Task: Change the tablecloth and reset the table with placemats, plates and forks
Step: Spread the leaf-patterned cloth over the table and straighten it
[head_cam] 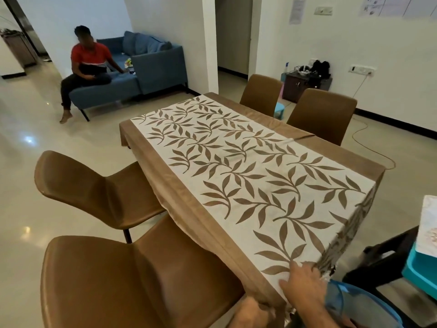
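Tablecloth (248,176), cream with brown leaves and a brown border, covers the desk. At its near corner we pinch the border edge with our left hand (251,312), fingers curled round the cloth; our right hand (303,284) lies flat on it, fingers spread. Brown chairs (99,192) stand beside the tablecloth.

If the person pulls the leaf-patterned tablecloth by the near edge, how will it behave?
The tablecloth is probably floppy: it drapes over the table edges and creases where the left hand grips it. It would likely slide as one sheet, since nothing rests on it. It may snag on the chair beside it.
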Tool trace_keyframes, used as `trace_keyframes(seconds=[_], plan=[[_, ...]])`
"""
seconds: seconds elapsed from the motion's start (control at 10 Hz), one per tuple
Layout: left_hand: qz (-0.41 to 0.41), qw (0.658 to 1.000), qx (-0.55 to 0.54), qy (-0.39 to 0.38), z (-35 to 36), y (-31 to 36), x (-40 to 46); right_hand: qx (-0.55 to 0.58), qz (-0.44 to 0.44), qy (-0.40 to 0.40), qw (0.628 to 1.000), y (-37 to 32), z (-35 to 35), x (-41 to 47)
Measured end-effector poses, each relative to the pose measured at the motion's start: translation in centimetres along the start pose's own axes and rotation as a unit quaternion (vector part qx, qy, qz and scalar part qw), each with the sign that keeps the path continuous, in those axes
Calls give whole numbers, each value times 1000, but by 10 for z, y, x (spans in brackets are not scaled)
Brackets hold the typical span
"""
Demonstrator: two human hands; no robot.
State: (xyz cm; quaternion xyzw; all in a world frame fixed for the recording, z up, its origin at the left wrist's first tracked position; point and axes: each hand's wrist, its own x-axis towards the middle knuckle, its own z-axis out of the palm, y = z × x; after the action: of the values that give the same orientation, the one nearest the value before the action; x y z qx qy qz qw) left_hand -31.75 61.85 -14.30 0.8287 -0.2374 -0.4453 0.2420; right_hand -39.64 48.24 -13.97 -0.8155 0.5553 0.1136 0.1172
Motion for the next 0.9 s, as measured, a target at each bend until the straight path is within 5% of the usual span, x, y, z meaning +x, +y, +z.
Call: trace_keyframes(seconds=[0.2,0.4,0.6,0.9], plan=[[-32,999,28,29,-9,15,24,16,-14,39,999,-2,0,2],[-9,987,79,141,-14,33,34,64,-49,5,997,-6,-6,0],[106,979,78,154,-19,64,26,91,-89,17,992,1,-29,3],[112,955,249,117,-20,47,34,51,-64,-32,996,-6,-5,-1]])
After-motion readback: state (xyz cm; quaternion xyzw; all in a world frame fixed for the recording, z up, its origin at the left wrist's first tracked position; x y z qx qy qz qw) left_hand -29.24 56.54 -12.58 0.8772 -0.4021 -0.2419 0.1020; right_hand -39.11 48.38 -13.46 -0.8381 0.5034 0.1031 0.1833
